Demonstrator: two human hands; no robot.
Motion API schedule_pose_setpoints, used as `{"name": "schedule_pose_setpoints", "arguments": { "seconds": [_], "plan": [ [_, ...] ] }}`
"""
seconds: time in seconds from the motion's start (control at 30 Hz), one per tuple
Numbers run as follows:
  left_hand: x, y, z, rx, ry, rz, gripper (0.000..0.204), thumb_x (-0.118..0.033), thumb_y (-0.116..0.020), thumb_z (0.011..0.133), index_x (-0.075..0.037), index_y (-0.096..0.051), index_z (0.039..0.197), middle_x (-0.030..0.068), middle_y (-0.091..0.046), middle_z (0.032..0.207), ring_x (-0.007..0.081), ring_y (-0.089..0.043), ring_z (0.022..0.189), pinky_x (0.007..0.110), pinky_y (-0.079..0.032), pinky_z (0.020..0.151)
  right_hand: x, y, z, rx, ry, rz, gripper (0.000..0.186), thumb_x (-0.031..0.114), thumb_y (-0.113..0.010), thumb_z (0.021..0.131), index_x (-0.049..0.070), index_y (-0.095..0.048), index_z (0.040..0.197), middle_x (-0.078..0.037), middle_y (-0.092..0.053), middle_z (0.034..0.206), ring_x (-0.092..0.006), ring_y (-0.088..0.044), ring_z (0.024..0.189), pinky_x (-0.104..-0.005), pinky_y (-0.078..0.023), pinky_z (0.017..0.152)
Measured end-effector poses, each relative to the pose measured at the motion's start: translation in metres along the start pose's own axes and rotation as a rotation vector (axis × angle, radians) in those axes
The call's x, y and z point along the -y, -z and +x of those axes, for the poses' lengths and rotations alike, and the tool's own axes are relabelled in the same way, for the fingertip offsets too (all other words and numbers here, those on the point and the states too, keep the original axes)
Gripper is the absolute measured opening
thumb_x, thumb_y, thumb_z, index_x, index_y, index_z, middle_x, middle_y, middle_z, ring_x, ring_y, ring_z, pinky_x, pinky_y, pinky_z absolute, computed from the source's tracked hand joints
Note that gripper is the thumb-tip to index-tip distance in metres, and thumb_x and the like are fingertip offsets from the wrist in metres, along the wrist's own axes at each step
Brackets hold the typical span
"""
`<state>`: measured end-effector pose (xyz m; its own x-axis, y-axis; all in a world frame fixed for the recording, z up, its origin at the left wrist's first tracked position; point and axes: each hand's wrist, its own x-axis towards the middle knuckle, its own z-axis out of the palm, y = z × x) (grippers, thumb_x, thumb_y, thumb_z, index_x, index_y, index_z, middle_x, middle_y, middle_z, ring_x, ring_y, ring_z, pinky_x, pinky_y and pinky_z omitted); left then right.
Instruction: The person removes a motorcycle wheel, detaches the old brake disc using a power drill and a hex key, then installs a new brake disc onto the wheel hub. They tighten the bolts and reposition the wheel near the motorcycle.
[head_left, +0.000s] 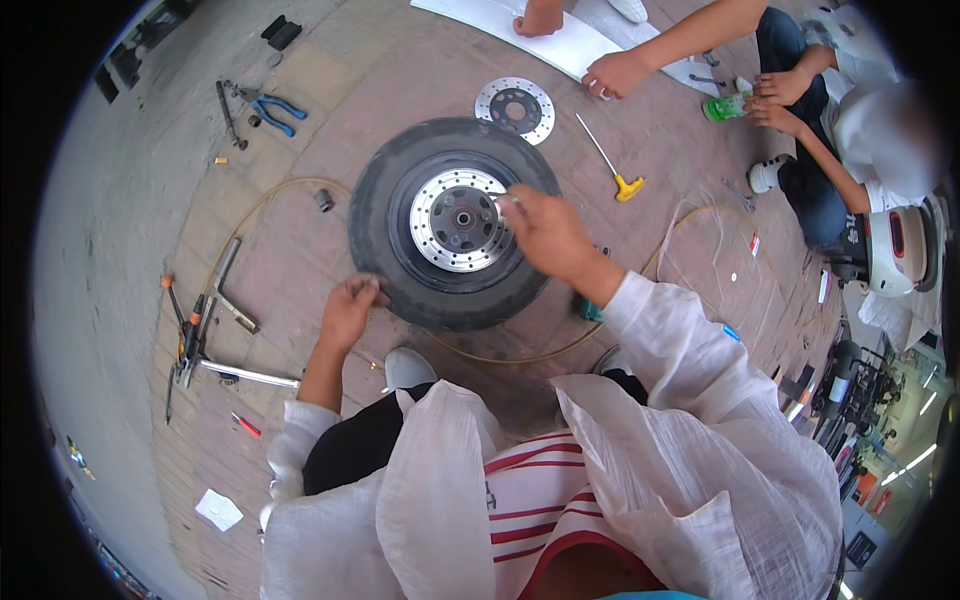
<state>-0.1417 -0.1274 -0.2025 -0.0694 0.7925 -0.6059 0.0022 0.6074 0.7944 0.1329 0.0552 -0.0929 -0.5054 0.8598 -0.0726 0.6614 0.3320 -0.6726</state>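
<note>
Lying flat, hub (463, 218) up, the wheel (400, 240) has paving (598, 222) rightward; your left hand (352, 306) near its edge, right hand (545, 230) over the disc (424, 214), apart, grips unclear.

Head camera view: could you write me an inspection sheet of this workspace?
Surface: reddish paved ground.
Job's things: black rubber tyre, lying flat; silver perforated metal disc at its centre.
Clutter: yellow-handled T-shaped tool, blue-handled metal pliers, white paper sheet.
Hands: left hand at the tyre's near-left edge; right hand by the disc's right side, grip unclear.
Cables: thin tan flexible line curves around the tyre; cable or hose, cannot tell.
Surroundings: co-worker's hand at a white curved panel; person at right holds a green-and-clear bottle.
</note>
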Motion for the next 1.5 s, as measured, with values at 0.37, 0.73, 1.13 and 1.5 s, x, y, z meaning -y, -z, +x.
{"name": "schedule_pose_setpoints", "arguments": {
  "seconds": [0.37,0.73,1.13,1.5],
  "plan": [
    [-0.044,-0.027,0.022,-0.325,-0.162,0.482,0.026,-0.021,-0.063,0.085,-0.009,-0.067,0.108,0.0095,-0.064,0.071,0.0242,-0.062,0.066,0.035,-0.049,0.066,-0.023,-0.035,-0.009,0.070,-0.109,-0.041,0.030,0.023,-0.050,0.095,-0.004,-0.058,0.085,-0.029,-0.062,0.076,-0.0475,-0.060,0.074,-0.0520,-0.048,0.068],
    [-0.049,-0.032,0.023,-0.336,-0.133,0.533,0.023,-0.019,-0.063,0.083,-0.012,-0.067,0.105,0.0099,-0.062,0.074,0.0263,-0.061,0.071,0.038,-0.048,0.065,-0.034,-0.038,0.008,0.521,0.118,-0.365,0.024,0.007,-0.045,0.087,-0.007,-0.058,0.102,-0.028,-0.064,0.090,-0.0402,-0.066,0.086,-0.0454,-0.053,0.079],
    [-0.033,-0.021,0.036,-0.282,-0.192,0.268,0.021,-0.012,-0.059,0.086,-0.007,-0.066,0.105,0.0049,-0.056,0.071,0.0158,-0.056,0.067,0.030,-0.046,0.063,0.000,-0.051,0.095,0.210,0.131,-0.145,0.032,0.013,-0.054,0.084,-0.003,-0.056,0.111,-0.030,-0.060,0.103,-0.0387,-0.061,0.096,-0.0477,-0.050,0.079],
    [0.000,0.008,0.040,-0.677,-0.248,-0.299,0.019,-0.008,-0.050,0.094,-0.002,-0.063,0.106,-0.0001,-0.055,0.072,0.0070,-0.050,0.065,0.022,-0.042,0.061,-0.050,0.039,0.082,0.467,-0.046,-0.556,0.034,0.024,-0.060,0.080,-0.002,-0.063,0.102,-0.024,-0.067,0.099,-0.0342,-0.066,0.094,-0.0439,-0.053,0.081]
  ]
}}
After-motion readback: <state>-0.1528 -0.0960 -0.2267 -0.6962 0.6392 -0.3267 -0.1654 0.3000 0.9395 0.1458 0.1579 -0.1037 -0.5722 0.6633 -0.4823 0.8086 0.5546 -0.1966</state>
